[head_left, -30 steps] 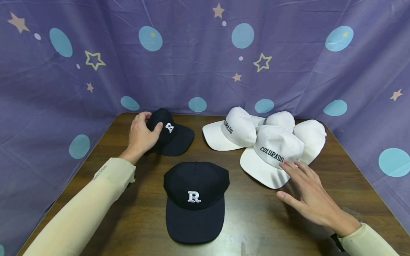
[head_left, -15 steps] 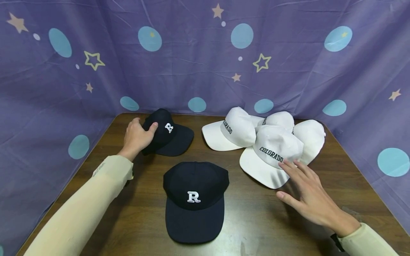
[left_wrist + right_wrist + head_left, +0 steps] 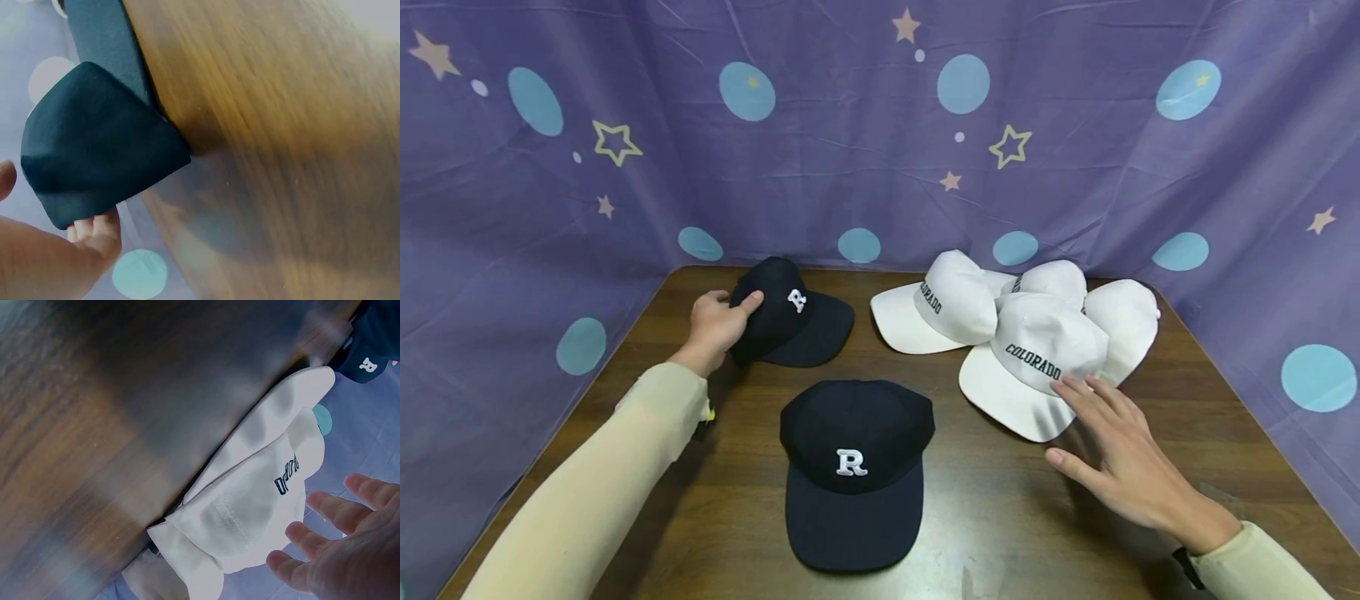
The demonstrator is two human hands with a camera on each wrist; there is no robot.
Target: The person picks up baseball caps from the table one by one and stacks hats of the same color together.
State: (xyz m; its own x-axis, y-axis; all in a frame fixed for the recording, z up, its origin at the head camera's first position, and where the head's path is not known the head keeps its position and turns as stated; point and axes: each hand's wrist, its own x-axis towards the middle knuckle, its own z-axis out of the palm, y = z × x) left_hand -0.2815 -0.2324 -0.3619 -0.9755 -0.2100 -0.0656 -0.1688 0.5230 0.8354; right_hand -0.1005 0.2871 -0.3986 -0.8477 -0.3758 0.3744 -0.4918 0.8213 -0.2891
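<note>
At the back left, my left hand [image 3: 717, 327] holds the rear edge of a black baseball cap [image 3: 775, 329] with a white R. In the left wrist view the fingers [image 3: 97, 228] reach under that cap's rim; the thumb lies by its crown. My right hand [image 3: 1127, 462] is spread with fingers extended, by the front white baseball cap [image 3: 1030, 362] lettered COLORADO. In the right wrist view a gap shows between fingertips and white cap. Another black baseball cap [image 3: 853, 521] with an R lies at the front middle, brim toward me.
More white baseball caps, including the left one [image 3: 951, 300] and the right one [image 3: 1123, 325], cluster against each other at the back right. They stand on a brown wooden table [image 3: 1000, 542]. A purple patterned curtain [image 3: 850, 167] hangs close behind it and at both sides.
My left hand has slid down and left from the crown to the rear edge of the back black cap. That cap has barely moved. The right hand keeps its pose.
</note>
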